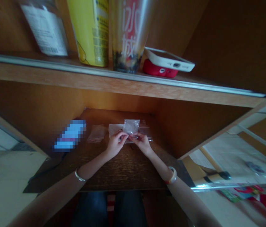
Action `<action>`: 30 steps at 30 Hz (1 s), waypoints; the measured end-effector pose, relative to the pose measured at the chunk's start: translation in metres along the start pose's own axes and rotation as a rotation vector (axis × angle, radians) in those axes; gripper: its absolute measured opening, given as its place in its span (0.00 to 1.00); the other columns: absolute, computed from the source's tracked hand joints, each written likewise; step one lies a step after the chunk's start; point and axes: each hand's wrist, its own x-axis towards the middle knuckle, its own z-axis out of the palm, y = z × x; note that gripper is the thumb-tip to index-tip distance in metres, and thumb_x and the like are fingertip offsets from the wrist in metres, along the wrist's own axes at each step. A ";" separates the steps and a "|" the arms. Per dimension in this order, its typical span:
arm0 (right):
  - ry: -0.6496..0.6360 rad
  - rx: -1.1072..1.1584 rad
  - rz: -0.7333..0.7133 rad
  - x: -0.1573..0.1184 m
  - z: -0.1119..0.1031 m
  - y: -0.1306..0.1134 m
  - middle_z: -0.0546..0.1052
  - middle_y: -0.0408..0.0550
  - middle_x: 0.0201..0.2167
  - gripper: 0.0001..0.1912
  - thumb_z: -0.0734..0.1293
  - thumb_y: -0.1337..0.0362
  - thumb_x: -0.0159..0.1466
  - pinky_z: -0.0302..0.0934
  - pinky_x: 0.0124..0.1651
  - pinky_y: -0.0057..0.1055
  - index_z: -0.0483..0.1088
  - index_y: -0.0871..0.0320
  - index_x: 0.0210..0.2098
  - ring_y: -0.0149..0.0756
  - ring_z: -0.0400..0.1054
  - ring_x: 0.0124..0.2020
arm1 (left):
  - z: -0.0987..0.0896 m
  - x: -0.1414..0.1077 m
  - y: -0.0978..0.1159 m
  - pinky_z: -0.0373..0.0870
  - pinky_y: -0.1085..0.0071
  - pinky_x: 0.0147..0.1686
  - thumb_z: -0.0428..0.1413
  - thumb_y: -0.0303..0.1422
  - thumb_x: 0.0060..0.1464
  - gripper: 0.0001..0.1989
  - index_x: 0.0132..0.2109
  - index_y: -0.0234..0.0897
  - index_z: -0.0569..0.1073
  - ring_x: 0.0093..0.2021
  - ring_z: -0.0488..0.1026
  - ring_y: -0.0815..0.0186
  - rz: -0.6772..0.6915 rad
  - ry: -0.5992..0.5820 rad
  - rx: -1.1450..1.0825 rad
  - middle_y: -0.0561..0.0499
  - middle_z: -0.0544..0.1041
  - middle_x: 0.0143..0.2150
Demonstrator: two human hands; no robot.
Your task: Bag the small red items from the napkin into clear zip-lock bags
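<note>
Basically, left hand and right hand meet in a pinch, thumbs and forefingers gripping the near edge of a small clear bag; remaining fingers curl in. Step in hand looks like fingertip work along that edge, opening or pressing, can't tell which. Next move likely calls for a light two-sided pinch with the edge taut, since thin film should crumple easily. Bag sits mid-table, beyond the fingertips, its free edge pointing to the far side, body roughly in line with the person's forward direction. Outline is near square, so no clear long axis; near end is hidden by fingers, tilt unclear, contents too blurred to call. Just left and partly behind it, a whitish sheet; further left, a flat stack of clear packets. Just right, more clear packets, partly covered. All on a dark tabletop. Far left, a lit, pixelated phone. Above, a shelf carries a yellow container, a clear cup and, right of it, a white-edged phone.
</note>
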 end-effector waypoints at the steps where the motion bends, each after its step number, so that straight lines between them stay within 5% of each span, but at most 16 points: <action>1: 0.003 0.001 0.002 0.000 0.000 -0.001 0.77 0.43 0.26 0.09 0.73 0.55 0.50 0.63 0.37 0.31 0.76 0.54 0.26 0.35 0.70 0.29 | 0.000 0.000 0.000 0.69 0.70 0.36 0.52 0.33 0.59 0.07 0.35 0.38 0.73 0.34 0.72 0.66 0.004 0.004 0.001 0.50 0.75 0.33; 30: 0.018 -0.031 -0.023 0.002 -0.002 0.003 0.80 0.45 0.26 0.13 0.70 0.53 0.54 0.67 0.38 0.32 0.77 0.57 0.29 0.35 0.73 0.28 | 0.000 0.000 -0.001 0.70 0.73 0.35 0.49 0.36 0.61 0.09 0.38 0.37 0.72 0.31 0.76 0.67 -0.118 0.024 0.042 0.51 0.79 0.29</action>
